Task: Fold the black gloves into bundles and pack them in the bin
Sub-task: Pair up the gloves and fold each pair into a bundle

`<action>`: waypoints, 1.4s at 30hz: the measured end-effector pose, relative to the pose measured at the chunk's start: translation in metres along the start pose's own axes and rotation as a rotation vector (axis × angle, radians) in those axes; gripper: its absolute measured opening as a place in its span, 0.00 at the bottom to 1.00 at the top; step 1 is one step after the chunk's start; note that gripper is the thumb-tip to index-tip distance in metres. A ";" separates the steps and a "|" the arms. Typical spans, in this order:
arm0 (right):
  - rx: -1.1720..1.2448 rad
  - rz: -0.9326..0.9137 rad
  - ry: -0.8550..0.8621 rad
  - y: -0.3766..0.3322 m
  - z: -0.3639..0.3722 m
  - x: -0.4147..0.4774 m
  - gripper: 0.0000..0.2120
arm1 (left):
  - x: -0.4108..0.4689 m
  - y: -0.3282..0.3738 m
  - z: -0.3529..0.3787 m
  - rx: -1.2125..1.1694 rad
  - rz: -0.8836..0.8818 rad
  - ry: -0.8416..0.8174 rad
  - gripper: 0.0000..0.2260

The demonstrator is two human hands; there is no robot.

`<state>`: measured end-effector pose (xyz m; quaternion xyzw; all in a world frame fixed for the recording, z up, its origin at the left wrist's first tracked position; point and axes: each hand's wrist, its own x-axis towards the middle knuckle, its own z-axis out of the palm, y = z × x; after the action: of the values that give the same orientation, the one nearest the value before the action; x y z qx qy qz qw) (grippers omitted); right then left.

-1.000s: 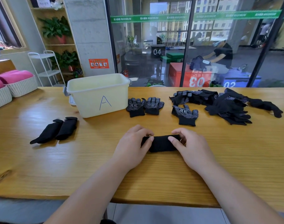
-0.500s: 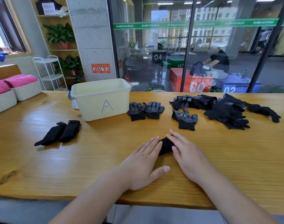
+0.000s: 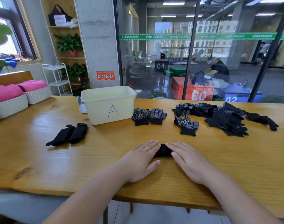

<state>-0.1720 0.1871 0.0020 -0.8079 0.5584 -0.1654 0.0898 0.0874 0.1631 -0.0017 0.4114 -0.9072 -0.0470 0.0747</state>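
Pretty simple setup: glossy wooden table (image 3: 41, 159). On it there's a pale yellow plastic bin (image 3: 109, 109) marked A, two rolled black glove bundles (image 3: 68, 135) to its left, a flat dotted black glove pair (image 3: 148, 116) just right of it, a loose black glove heap (image 3: 225, 117) far right, and two white woven baskets (image 3: 10, 107) far left.

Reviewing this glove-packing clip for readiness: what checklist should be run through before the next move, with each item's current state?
1. Hold on glove bundle: ok, left hand and right hand press flat on it.
2. Grip for lifting: not ok, fingers straight on both hands.
3. Upright, lidless bin: ok.
4. Room inside bin: cannot tell, floor hidden.
5. Packing of two folded gloves left of bin: not ok, lying on table.
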 end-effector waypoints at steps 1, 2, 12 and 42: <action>0.013 -0.019 0.024 0.000 -0.001 0.001 0.22 | -0.002 -0.006 -0.001 -0.017 -0.005 0.021 0.30; 0.017 -0.034 0.039 -0.002 -0.002 0.003 0.21 | -0.005 -0.012 -0.003 -0.035 -0.016 0.038 0.29; 0.113 -0.034 0.071 -0.053 0.013 0.055 0.05 | -0.034 -0.063 -0.013 -0.098 -0.202 0.116 0.24; 0.007 0.059 0.099 -0.219 0.112 0.207 0.20 | -0.102 -0.183 -0.016 0.099 -0.844 0.508 0.36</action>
<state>0.1264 0.0681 0.0050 -0.7817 0.5851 -0.2043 0.0697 0.2922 0.1197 -0.0224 0.7445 -0.6155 0.0716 0.2485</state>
